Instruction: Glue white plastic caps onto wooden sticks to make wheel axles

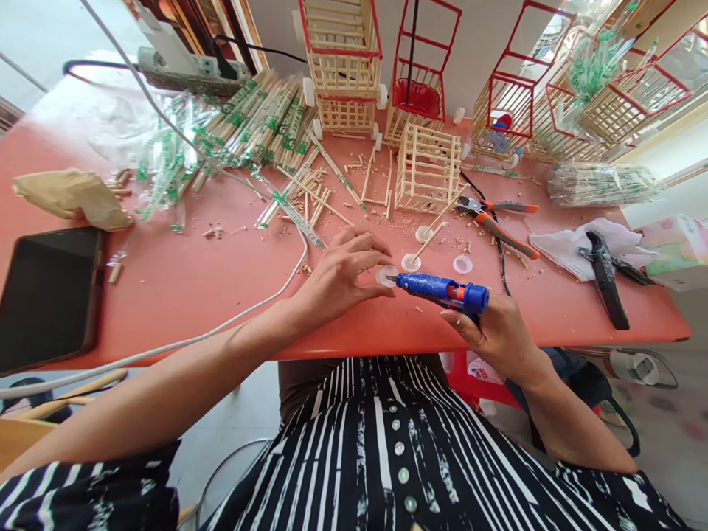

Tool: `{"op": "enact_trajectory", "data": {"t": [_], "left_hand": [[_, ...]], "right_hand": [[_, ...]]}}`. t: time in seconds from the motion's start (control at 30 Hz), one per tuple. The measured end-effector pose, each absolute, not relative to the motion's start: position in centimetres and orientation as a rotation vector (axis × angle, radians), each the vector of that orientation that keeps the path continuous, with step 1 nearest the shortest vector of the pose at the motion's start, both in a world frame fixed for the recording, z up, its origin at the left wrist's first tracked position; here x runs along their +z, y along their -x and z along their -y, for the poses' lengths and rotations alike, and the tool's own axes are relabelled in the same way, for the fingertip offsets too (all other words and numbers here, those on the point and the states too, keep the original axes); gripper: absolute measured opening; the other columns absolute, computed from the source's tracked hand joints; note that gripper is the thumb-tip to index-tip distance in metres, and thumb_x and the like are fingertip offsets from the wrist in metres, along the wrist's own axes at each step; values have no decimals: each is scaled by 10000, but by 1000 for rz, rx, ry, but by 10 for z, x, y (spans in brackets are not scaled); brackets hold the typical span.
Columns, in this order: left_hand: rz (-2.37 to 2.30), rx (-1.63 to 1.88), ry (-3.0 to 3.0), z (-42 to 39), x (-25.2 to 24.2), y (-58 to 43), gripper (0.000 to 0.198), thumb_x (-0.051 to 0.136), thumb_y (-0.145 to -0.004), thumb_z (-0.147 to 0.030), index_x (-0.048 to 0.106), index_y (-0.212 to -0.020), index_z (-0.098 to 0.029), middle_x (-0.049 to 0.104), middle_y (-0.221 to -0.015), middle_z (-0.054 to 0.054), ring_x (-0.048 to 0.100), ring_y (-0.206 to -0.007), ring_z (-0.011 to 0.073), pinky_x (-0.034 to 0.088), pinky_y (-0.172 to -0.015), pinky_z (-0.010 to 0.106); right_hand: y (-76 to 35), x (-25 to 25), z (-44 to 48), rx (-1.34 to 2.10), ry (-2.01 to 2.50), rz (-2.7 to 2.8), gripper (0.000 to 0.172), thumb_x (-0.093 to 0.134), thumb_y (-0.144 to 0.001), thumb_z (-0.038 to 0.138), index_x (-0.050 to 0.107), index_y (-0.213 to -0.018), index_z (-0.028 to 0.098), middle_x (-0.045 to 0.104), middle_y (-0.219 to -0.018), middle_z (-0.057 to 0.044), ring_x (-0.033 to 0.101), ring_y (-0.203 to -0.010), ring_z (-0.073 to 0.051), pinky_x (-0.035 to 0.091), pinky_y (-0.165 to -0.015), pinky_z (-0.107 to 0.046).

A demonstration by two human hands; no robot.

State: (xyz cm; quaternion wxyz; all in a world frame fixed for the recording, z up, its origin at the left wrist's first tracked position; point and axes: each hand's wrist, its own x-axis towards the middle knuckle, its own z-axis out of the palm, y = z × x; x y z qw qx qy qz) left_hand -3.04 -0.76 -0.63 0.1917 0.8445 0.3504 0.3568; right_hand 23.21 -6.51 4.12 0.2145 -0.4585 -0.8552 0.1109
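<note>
My right hand (501, 332) is wrapped round a blue hot glue gun (442, 287) pointing left. Its nozzle tip is at a small white plastic disc (383, 277). Thumb and fingers of my left hand (354, 269) close around that disc from both sides, by its rim. Just beyond lie two more discs, a near one (406, 264) and a farther one (423, 233), each with a thin wooden stick (430, 242) slanting up from it. A ring-like disc (462, 264) rests to the right, with nothing on it.
Wooden stick carts (340, 66) with red frames stand along the back, near a slatted wooden basket (427, 166). Wrapped chopsticks (265, 118) pile up at back left. Pliers (498, 221), a black clamp (605, 276) and a phone (52, 295) lie about. A white cable (243, 313) crosses the left side.
</note>
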Motion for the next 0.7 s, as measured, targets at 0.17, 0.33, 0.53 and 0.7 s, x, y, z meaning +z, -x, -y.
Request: {"op": "enact_trajectory", "data": {"t": [0.17, 0.33, 0.53, 0.7], "left_hand": [[-952, 1024, -2388, 7, -7, 31, 271, 866, -802, -311, 741, -1000, -175, 744, -1092, 83, 624, -1095, 256, 507, -978, 425], [-964, 991, -2389, 7, -5, 31, 259, 855, -815, -331, 731, -995, -191, 741, -1098, 75, 625, -1099, 254, 493, -991, 427], [-929, 1033, -2410, 7, -6, 31, 280, 852, -816, -324, 723, -1005, -162, 739, -1096, 88, 619, -1099, 254, 496, -989, 418], [-910, 1053, -2453, 6, -8, 31, 301, 848, -817, -337, 724, -1025, -159, 740, -1086, 88, 627, -1083, 250, 507, -974, 412]], "right_hand": [[-232, 41, 64, 259, 1211, 2364, 497, 429, -1056, 574, 633, -813, 192, 672, -657, -28, 619, -567, -152, 397, -526, -262], [-232, 43, 65, 236, 1181, 2347, 468, 450, -1056, 554, 583, -782, 200, 644, -633, -7, 562, -511, -127, 362, -498, -258], [-233, 43, 66, 301, 1231, 2362, 481, 443, -1053, 567, 610, -786, 204, 648, -664, -15, 575, -562, -140, 405, -568, -267], [-237, 40, 65, 321, 1215, 2308, 455, 488, -1040, 552, 605, -775, 201, 604, -628, 3, 537, -536, -132, 378, -542, -268]]}}
